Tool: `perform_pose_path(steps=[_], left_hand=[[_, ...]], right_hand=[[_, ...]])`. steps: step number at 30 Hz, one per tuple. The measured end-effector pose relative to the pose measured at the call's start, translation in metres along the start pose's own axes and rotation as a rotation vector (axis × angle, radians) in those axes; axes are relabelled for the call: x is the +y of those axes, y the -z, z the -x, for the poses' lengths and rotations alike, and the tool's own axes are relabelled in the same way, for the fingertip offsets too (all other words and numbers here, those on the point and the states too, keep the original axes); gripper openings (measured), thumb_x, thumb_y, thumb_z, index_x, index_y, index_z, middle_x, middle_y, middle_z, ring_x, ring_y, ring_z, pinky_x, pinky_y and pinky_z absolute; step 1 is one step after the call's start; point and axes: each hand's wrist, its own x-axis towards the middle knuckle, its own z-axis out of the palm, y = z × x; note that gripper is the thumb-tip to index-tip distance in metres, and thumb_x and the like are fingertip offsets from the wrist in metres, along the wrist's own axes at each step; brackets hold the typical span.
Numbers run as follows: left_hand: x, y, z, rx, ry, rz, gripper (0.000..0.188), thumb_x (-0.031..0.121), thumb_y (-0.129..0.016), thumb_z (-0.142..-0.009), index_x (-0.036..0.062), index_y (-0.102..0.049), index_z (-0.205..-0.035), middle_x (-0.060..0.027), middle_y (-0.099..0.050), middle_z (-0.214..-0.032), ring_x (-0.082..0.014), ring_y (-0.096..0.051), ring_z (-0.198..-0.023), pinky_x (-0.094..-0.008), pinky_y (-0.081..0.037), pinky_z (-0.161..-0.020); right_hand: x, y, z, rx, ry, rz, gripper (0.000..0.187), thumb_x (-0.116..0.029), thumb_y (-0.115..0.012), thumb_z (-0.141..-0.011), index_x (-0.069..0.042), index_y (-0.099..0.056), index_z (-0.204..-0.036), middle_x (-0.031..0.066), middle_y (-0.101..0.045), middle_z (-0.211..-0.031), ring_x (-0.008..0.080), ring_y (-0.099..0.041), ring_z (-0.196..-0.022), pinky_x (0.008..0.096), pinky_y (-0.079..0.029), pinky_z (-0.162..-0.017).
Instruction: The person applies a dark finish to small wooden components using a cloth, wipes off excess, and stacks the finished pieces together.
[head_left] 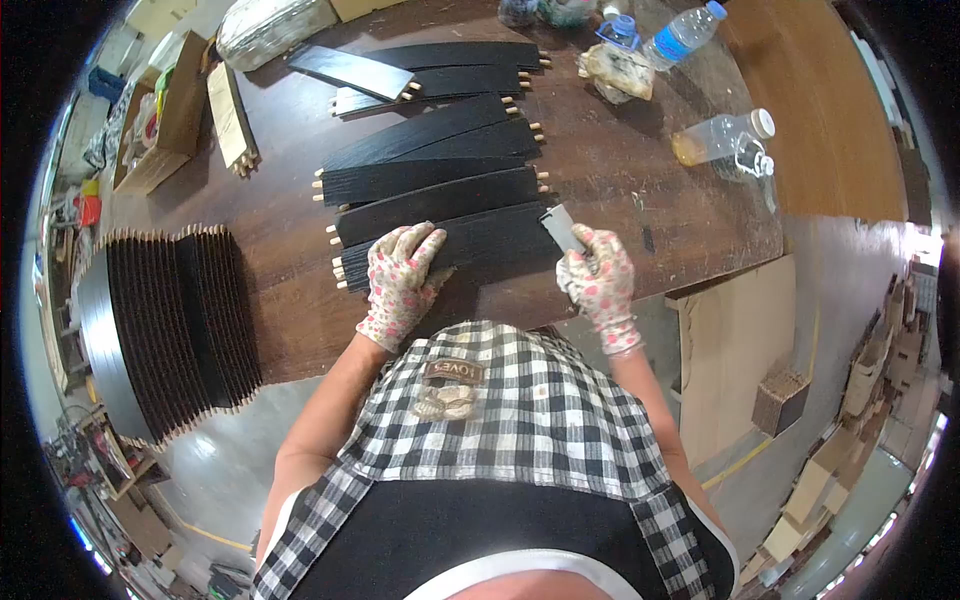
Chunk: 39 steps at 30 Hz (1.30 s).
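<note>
Several black wooden slats (430, 155) with pale dowel pegs at their ends lie in a loose row across the table. My left hand (398, 275), in a floral-patterned glove, is on the near black slat (490, 240), fingers over its top and thumb by its near edge. My right hand (603, 275), gloved alike, is closed around a flat grey tool (563, 229) that looks like a scraper. The tool's dark-edged tip sits beside the slat's right end; whether it touches cannot be seen.
A stack of black pegged slats (170, 330) stands at the table's left. Behind are a cardboard box (165, 140), unpainted pegged pieces (231, 120) and a wrapped bundle (275, 28). Plastic bottles (690, 35) and a jar of amber liquid (715, 140) occupy the far right. Cardboard (740, 350) leans by the right edge.
</note>
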Motion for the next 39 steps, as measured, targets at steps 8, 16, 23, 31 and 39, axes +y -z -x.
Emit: perform_pose_path(steps=[8, 16, 23, 31, 39], left_hand=[[0.002, -0.003, -0.006, 0.015, -0.016, -0.008, 0.055, 0.015, -0.079, -0.066, 0.0088, -0.063, -0.118, -0.0091, -0.059, -0.123, -0.0312, -0.054, -0.114, -0.0447, -0.04, -0.099], [-0.01, 0.014, -0.013, 0.021, 0.007, 0.119, 0.034, 0.007, -0.072, -0.077, 0.0065, -0.066, -0.11, -0.0111, -0.063, -0.114, -0.0318, -0.057, -0.108, -0.0424, -0.044, -0.094], [-0.073, 0.059, -0.02, -0.285, 0.28, 0.303, 0.014, 0.004, -0.071, -0.077, 0.0053, -0.072, -0.091, -0.0113, -0.067, -0.087, -0.0292, -0.065, -0.087, -0.0377, -0.052, -0.078], [-0.081, 0.061, -0.041, -0.488, 0.322, 0.458, 0.012, 0.001, -0.07, -0.08, 0.0003, -0.069, -0.092, -0.0119, -0.069, -0.089, -0.0229, -0.067, -0.083, -0.0331, -0.053, -0.077], [-0.096, 0.061, -0.027, -0.471, 0.333, 0.47, 0.012, 0.003, -0.072, -0.08, 0.0034, -0.072, -0.091, -0.0086, -0.068, -0.087, -0.0199, -0.066, -0.083, -0.0316, -0.053, -0.076]], right_hand=[[-0.005, -0.003, 0.04, 0.1, 0.035, 0.04, 0.032, -0.009, -0.069, -0.079, -0.005, -0.063, -0.11, 0.0138, -0.062, -0.105, 0.0309, -0.063, -0.096, 0.0393, -0.051, -0.082], [0.0, -0.009, 0.052, 0.138, 0.088, 0.038, 0.033, -0.011, -0.069, -0.08, -0.008, -0.062, -0.112, 0.0115, -0.061, -0.103, 0.0304, -0.062, -0.091, 0.0409, -0.051, -0.079], [-0.071, -0.047, -0.013, -0.201, 0.675, 0.13, 0.027, -0.018, -0.068, -0.078, -0.016, -0.069, -0.105, -0.0001, -0.063, -0.1, 0.0195, -0.059, -0.083, 0.0346, -0.05, -0.07], [-0.146, -0.116, -0.028, -0.51, 0.968, 0.198, 0.016, -0.014, -0.06, -0.081, -0.014, -0.066, -0.096, 0.0031, -0.062, -0.096, 0.0191, -0.06, -0.087, 0.035, -0.051, -0.074], [-0.036, -0.027, -0.018, -0.129, 0.695, 0.292, 0.02, -0.013, -0.068, -0.079, -0.017, -0.069, -0.099, 0.0012, -0.065, -0.099, 0.0196, -0.062, -0.078, 0.0351, -0.053, -0.068]])
